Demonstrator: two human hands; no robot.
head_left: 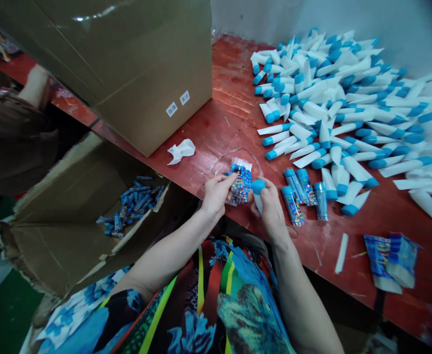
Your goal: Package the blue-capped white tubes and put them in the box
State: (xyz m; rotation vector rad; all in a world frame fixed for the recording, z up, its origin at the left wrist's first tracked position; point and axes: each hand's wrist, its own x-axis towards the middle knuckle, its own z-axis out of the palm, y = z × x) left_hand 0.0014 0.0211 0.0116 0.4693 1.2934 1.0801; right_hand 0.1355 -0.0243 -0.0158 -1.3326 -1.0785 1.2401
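Between the fingers of my left hand (216, 195) is a small stack of printed blue plastic sleeves (242, 181), held just above the table's front edge. My right hand (270, 209) is closed around a white tube with a blue cap (259, 188), its capped end upward beside the sleeves. Right of that hand, several tubes in blue printed sleeves (293, 189) lie on the red table. A large heap of bare white tubes with blue caps (326, 108) covers the table's far right side.
A big cardboard box (157, 64) stands on the red table (234, 98) at the left. Below it, an open carton (68, 196) holds several wrapped tubes (138, 201). Crumpled white paper (181, 150) and two blue packets (391, 260) lie on the table. Another person's arm (35, 88) is at far left.
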